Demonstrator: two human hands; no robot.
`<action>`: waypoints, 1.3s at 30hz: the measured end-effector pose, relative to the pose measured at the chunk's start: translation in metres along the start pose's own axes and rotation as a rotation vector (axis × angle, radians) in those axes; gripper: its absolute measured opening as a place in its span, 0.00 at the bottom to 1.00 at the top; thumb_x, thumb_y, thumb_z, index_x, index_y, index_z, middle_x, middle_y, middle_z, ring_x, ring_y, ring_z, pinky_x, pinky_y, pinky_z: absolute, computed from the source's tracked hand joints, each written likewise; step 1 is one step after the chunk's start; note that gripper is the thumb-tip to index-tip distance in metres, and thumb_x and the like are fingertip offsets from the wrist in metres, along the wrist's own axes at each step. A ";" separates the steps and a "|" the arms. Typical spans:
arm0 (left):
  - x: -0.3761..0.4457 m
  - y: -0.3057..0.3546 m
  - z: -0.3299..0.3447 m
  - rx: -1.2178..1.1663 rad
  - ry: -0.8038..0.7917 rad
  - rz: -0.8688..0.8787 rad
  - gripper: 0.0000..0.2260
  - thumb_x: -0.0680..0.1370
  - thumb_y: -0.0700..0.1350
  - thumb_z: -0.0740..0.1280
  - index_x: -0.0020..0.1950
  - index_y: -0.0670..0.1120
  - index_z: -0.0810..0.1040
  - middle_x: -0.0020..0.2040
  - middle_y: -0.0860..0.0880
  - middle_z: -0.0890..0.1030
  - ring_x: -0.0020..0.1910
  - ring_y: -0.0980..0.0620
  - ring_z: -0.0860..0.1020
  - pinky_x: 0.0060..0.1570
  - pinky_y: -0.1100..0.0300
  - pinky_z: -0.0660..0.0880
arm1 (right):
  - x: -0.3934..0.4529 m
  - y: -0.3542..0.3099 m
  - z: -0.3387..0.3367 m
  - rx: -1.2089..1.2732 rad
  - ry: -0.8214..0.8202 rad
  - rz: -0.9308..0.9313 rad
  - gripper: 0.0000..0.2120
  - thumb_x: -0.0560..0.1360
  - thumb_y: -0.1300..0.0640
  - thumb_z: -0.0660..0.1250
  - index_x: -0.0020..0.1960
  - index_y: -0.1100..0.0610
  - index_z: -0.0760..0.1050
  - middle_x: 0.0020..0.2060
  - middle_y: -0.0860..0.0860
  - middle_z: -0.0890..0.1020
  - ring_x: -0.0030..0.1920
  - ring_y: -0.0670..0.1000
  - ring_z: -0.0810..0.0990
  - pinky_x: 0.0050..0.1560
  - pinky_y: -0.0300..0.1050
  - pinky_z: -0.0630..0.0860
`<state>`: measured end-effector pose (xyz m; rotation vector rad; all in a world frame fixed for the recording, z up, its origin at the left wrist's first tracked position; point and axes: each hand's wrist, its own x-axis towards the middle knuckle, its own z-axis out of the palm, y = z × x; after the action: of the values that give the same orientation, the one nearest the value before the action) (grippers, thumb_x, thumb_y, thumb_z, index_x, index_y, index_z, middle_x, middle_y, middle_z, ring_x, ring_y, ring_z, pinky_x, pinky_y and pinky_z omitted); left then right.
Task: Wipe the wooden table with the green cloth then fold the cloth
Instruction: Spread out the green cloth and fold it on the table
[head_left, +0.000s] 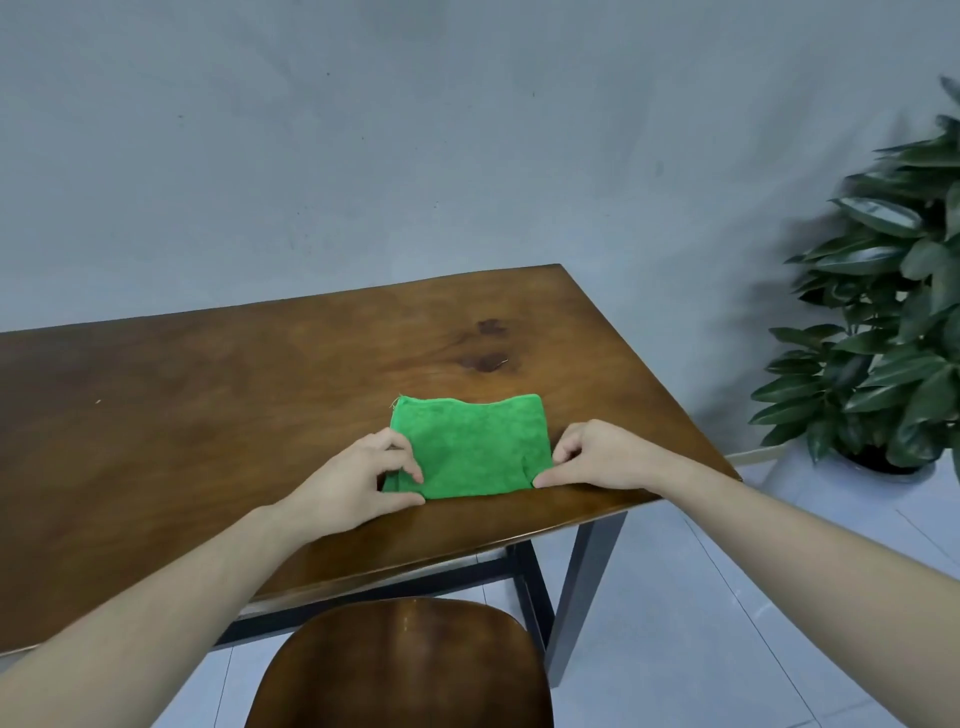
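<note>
lying flat on the wooden table (218, 395), near its front right corner: the green cloth (470, 447), folded into a squarish rectangle, bright and fuzzy like terry or microfibre, with a stitched hem running along the far edge and a loose thread sticking up at the far left corner. showing a doubled layer at the near left corner, where a lower edge is peeking out beside the fingers. pinching that near left corner: the left hand (358, 480), fingers curled over the top of the fabric and thumb lying along the near edge. gripping the near right corner in the same way: the right hand (597, 457), fingers bent onto the side edge, thumb stretched flat against the table at the cloth's front edge. both forearms bare, reaching in from the bottom of the view. table top glossy, dark brown, with visible grain and two darker knot-like patches just beyond the cloth, resting on a dark metal frame. tucked under the near edge, a rounded, polished wooden chair back (405, 670). standing on the pale tiled floor (727, 623) to the right, a leafy potted plant (883, 332), before a plain grey wall (363, 130).
</note>
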<state>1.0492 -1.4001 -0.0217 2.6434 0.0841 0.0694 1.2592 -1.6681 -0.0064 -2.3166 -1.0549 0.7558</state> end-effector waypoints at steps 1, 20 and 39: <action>0.000 -0.002 0.000 0.028 0.008 0.017 0.05 0.72 0.57 0.73 0.47 0.62 0.80 0.52 0.62 0.73 0.55 0.59 0.73 0.57 0.62 0.71 | -0.003 0.000 0.000 0.022 0.009 0.022 0.23 0.68 0.37 0.77 0.35 0.58 0.80 0.42 0.58 0.81 0.36 0.46 0.73 0.37 0.39 0.67; 0.000 0.014 0.013 0.030 0.189 -0.285 0.08 0.75 0.53 0.71 0.53 0.56 0.76 0.53 0.55 0.71 0.43 0.57 0.74 0.49 0.64 0.71 | 0.022 -0.046 0.014 0.156 0.187 0.253 0.14 0.75 0.54 0.72 0.39 0.53 0.66 0.39 0.51 0.74 0.39 0.52 0.75 0.38 0.45 0.72; 0.005 0.008 -0.001 -0.838 0.276 -0.659 0.15 0.75 0.57 0.71 0.54 0.49 0.77 0.46 0.46 0.81 0.37 0.52 0.78 0.38 0.59 0.78 | 0.076 -0.118 0.042 0.146 0.244 -0.094 0.04 0.80 0.52 0.64 0.54 0.49 0.75 0.46 0.51 0.86 0.34 0.48 0.79 0.37 0.48 0.78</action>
<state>1.0549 -1.4061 -0.0174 1.6579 0.8153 0.1949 1.2125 -1.5309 0.0146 -2.1535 -0.9584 0.4825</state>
